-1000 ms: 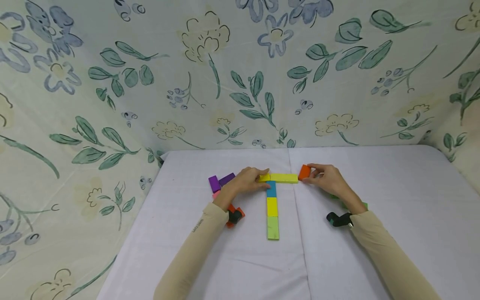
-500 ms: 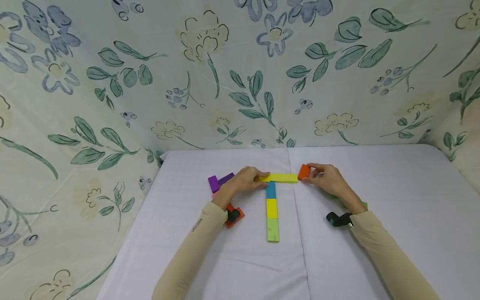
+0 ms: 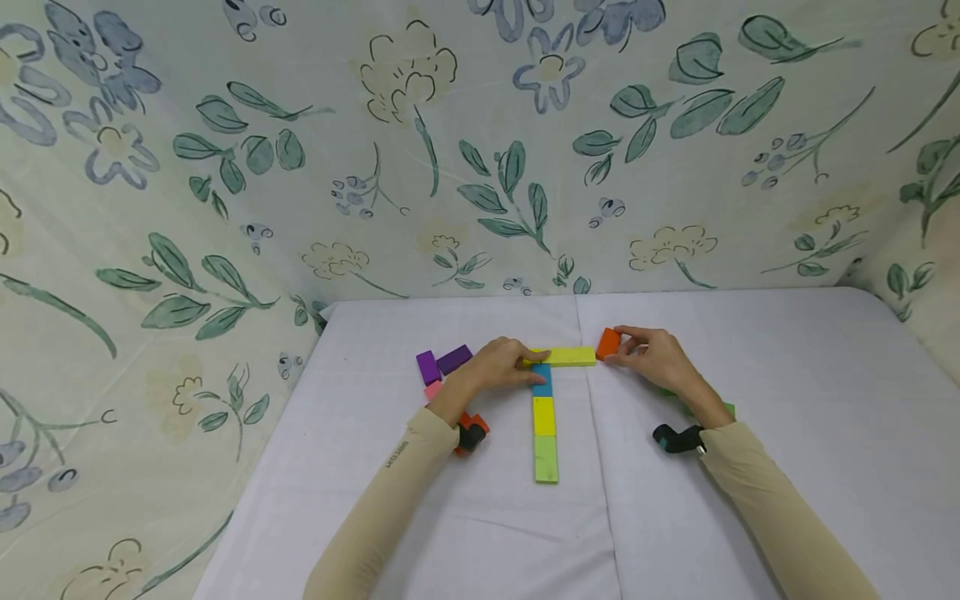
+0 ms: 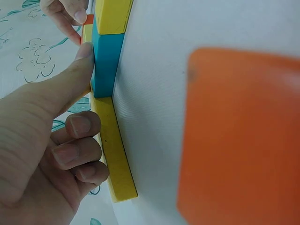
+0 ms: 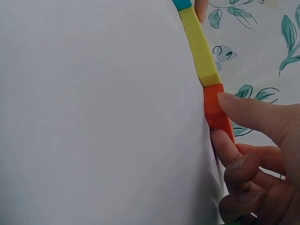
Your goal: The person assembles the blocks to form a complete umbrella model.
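Yellow blocks (image 3: 572, 357) form a crossbar above a stem of a blue block (image 3: 545, 389), a yellow block (image 3: 543, 416) and a light green block (image 3: 546, 460). My left hand (image 3: 498, 365) reaches over their junction; its thumb touches the blue block while the index finger lies over the yellow crossbar. The left wrist view shows its other fingers bent beside a long yellow block (image 4: 115, 154). At the crossbar's right end, my right hand (image 3: 654, 358) pinches an orange block (image 3: 608, 343), set at a slant, between thumb and finger. In the right wrist view it meets the yellow block's end.
Left of the left arm lie purple blocks (image 3: 428, 367), a pink block (image 3: 432, 390) and orange blocks (image 3: 478, 422), partly covered. Green blocks (image 3: 730, 409) show under the right forearm. A floral cloth (image 3: 480, 150) hangs behind the white table (image 3: 420, 533).
My left hand has shifted slightly right, from the left yellow block onto the junction, and its fingers have spread over it. The right hand and orange block have barely moved.
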The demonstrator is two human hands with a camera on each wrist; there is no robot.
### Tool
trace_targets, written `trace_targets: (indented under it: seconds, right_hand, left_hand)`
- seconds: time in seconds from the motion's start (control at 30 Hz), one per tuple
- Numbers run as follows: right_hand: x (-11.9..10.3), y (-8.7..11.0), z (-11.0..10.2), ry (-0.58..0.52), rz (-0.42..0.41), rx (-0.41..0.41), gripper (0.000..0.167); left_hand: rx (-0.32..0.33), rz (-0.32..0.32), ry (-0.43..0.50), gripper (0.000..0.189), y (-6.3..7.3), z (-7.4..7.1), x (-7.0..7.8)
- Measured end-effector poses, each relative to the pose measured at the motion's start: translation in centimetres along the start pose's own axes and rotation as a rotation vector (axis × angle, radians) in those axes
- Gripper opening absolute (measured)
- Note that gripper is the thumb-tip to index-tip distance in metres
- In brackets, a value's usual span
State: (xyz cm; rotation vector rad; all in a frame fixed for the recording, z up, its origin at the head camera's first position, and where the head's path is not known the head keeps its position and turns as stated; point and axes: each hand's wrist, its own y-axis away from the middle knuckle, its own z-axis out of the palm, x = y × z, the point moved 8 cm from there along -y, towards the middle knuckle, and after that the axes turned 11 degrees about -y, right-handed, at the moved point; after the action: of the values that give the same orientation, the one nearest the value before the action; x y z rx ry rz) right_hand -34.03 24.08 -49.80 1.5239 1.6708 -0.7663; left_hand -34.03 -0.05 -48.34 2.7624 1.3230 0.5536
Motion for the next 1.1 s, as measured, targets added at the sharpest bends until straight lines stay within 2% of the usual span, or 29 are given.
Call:
trace_targets:
  seconds: [0.17,0.43,0.93,1.1]
  right_hand:
    - [0.0,0.0,-0.1,0.010,-0.004,0.003,0.068]
    - [-0.2,0.0,0.0,0.022,-0.017,-0.006,0.069]
    - [-0.3,0.1,-0.2,0.028,-0.036,-0.024,0.069]
    - [-0.6,1.0,-1.3,0.042,-0.059,-0.027,0.067]
  left_hand:
    - [0.006,0.010,0.001,0.057,-0.1,0.0,0.0]
    - [0.013,-0.018,0.023,0.062,0.0,0.3,-0.2]
    - [0.011,0.001,-0.034,0.056,-0.1,0.4,0.1]
    - [0.002,-0.015,-0.033,0.055,-0.2,0.4,-0.1]
